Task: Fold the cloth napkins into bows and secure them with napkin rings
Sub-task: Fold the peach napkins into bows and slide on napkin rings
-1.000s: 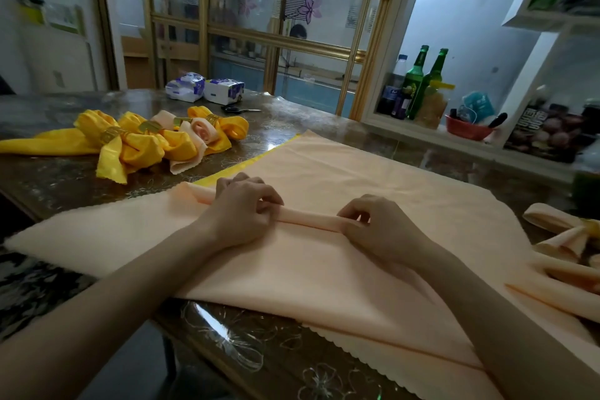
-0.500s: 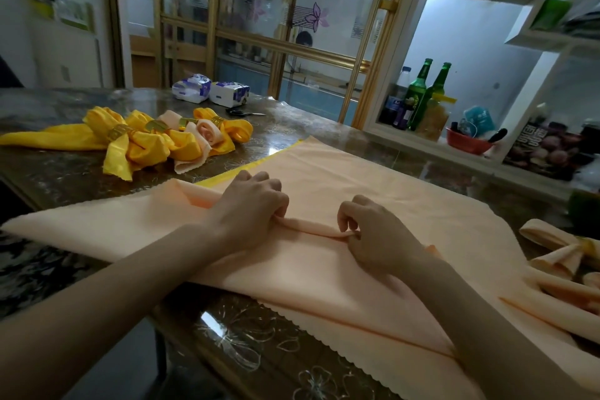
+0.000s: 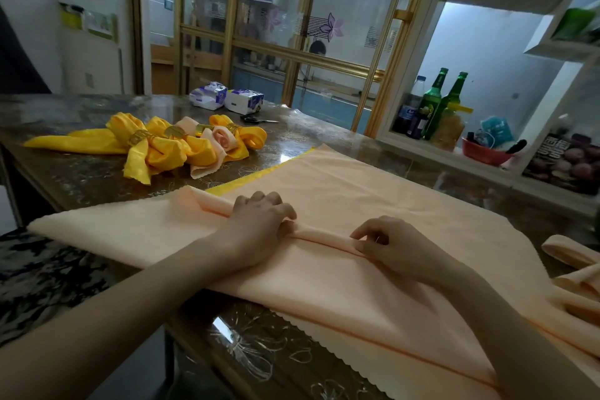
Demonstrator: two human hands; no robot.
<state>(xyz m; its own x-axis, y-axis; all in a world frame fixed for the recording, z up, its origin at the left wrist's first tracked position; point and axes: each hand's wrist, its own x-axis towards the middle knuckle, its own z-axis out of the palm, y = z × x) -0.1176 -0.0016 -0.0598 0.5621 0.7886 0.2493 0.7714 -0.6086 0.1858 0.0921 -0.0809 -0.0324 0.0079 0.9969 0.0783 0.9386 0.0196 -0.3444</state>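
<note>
Several finished bows [image 3: 181, 146] lie at the far left of the worktop [image 3: 81, 178], yellow and peach cloth cinched in gold napkin rings [image 3: 139, 136]. More folded peach pieces [image 3: 571, 253] sit at the right edge. A peach napkin [image 3: 373, 191] is spread flat before the person, over a yellow napkin [image 3: 259, 175] whose edge peeks out. It looks early in its folding: one narrow rolled fold [image 3: 324, 235] crosses its middle. The left hand [image 3: 259, 221] curls its fingers over that fold and presses it down, while the right hand [image 3: 386, 243] pinches it between thumb and forefinger. Probably left to do: the remaining folds, shaping the bow, and fitting a ring.
</note>
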